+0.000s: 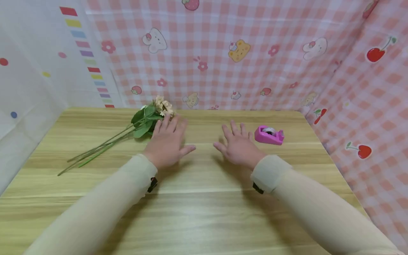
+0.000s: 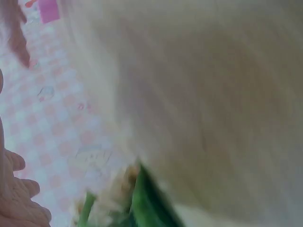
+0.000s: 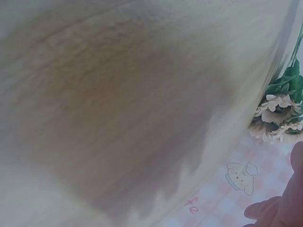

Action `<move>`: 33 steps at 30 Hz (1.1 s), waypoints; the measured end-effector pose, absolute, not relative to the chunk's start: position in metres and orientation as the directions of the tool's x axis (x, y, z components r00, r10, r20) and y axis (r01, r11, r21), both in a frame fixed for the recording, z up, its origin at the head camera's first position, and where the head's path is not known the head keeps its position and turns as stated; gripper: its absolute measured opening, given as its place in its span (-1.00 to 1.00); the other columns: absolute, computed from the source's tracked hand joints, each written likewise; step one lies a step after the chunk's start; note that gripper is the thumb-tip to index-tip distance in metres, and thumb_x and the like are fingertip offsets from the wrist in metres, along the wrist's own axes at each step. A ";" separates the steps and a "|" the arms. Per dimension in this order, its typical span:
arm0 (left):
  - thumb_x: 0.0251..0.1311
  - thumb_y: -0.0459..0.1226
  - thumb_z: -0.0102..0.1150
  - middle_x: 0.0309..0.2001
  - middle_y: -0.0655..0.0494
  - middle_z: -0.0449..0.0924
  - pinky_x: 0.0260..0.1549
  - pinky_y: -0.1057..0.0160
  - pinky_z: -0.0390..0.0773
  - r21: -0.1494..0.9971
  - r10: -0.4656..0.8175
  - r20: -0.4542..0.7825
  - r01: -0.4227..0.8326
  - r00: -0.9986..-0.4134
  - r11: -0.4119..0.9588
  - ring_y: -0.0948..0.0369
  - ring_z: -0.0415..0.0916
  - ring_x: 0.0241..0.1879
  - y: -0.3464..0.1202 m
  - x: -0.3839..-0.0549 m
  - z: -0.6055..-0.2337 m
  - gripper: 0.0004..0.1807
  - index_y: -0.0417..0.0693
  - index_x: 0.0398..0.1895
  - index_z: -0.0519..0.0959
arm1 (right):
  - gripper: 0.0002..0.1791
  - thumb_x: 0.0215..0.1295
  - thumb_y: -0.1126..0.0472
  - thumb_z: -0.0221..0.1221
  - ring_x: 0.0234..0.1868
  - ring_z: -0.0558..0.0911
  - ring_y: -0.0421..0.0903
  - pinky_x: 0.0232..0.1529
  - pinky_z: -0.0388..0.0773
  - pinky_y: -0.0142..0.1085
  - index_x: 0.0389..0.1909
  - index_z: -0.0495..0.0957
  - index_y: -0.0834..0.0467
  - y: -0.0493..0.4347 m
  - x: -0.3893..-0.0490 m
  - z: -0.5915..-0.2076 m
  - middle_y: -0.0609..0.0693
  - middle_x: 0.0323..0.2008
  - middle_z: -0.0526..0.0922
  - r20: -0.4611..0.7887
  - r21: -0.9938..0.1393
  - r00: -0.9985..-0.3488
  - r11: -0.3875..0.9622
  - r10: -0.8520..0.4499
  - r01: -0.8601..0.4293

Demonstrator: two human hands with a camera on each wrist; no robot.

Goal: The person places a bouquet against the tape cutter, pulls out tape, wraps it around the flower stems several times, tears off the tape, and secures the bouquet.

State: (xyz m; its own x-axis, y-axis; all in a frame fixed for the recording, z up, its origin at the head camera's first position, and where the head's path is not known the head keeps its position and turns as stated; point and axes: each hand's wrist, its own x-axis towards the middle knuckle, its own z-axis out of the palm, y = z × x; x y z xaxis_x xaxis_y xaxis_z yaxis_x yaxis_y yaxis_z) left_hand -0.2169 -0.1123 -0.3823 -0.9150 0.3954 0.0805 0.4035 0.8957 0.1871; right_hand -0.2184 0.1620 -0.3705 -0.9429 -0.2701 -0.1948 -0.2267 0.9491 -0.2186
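Observation:
My left hand [image 1: 167, 143] is spread palm down over the table, its fingers overlapping the edge of a bunch of flowers [image 1: 164, 106] in the head view. The bunch has pale peach blooms, green leaves [image 1: 143, 122] and long stems that point toward the front left. With fingers spread, my right hand [image 1: 239, 147] hovers palm down over the table at the right, a shadow beneath it. Just beyond its little finger stands a pink tape dispenser [image 1: 268, 135] with a roll of clear tape. Neither hand holds anything. Blooms [image 3: 277, 111] also show in the right wrist view.
The wooden table [image 1: 197, 216] reaches back to a pink checked curtain [image 1: 210, 78] with cartoon prints. A white cloth [image 1: 35, 88] with coloured dots hangs at the left, and a cherry-print cloth [image 1: 366, 124] borders the right side.

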 end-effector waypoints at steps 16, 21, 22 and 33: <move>0.43 0.45 -0.19 0.72 -0.27 -0.41 0.56 -0.54 -0.30 0.239 0.286 0.131 0.310 -0.949 0.920 -0.38 -0.54 0.65 -0.201 -0.209 -0.345 0.15 -0.14 0.73 -0.21 | -0.03 0.60 -0.36 -0.12 0.66 -0.27 0.49 0.62 -0.25 0.45 0.71 -0.13 0.17 0.222 -0.227 -0.353 0.36 0.69 -0.22 -0.131 -0.173 -0.950 0.950 -0.282 -0.258; 0.42 0.44 -0.16 0.71 -0.32 -0.39 0.55 -0.56 -0.31 0.245 0.240 0.125 0.265 -0.963 0.933 -0.44 -0.51 0.63 -0.222 -0.211 -0.347 0.17 -0.13 0.73 -0.27 | -0.04 0.56 -0.20 0.10 0.62 -0.22 0.58 0.59 -0.21 0.50 0.66 -0.03 0.31 0.260 -0.242 -0.347 0.47 0.65 -0.14 -0.102 -0.174 -0.966 0.960 -0.239 -0.219; 0.42 0.44 -0.15 0.70 -0.34 -0.40 0.55 -0.56 -0.33 0.248 0.233 0.123 0.257 -0.965 0.934 -0.45 -0.52 0.63 -0.226 -0.211 -0.348 0.17 -0.13 0.73 -0.28 | -0.03 0.54 -0.17 0.14 0.62 -0.22 0.60 0.58 -0.19 0.51 0.65 -0.02 0.32 0.268 -0.245 -0.347 0.48 0.64 -0.13 -0.102 -0.171 -0.969 0.964 -0.223 -0.204; 0.41 0.47 -0.23 0.67 -0.38 -0.52 0.51 -0.58 -0.44 0.269 0.165 0.069 0.177 -0.984 0.947 -0.49 -0.60 0.59 -0.249 -0.213 -0.355 0.20 -0.20 0.72 -0.31 | 0.09 0.32 -0.04 0.40 0.55 0.03 0.61 0.60 -0.13 0.46 0.59 0.03 0.44 0.327 -0.269 -0.369 0.54 0.55 0.10 -0.187 -0.133 -0.965 0.978 -0.183 -0.159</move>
State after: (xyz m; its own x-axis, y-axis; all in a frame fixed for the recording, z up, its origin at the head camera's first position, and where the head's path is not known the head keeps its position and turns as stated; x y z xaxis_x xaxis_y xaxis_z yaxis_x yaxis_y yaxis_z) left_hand -0.2130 -0.2487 -0.3550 -0.9839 0.1650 0.0686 0.1775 0.9468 0.2686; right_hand -0.2694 0.3273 -0.3694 -0.9653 -0.1826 -0.1868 -0.1593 0.9782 -0.1330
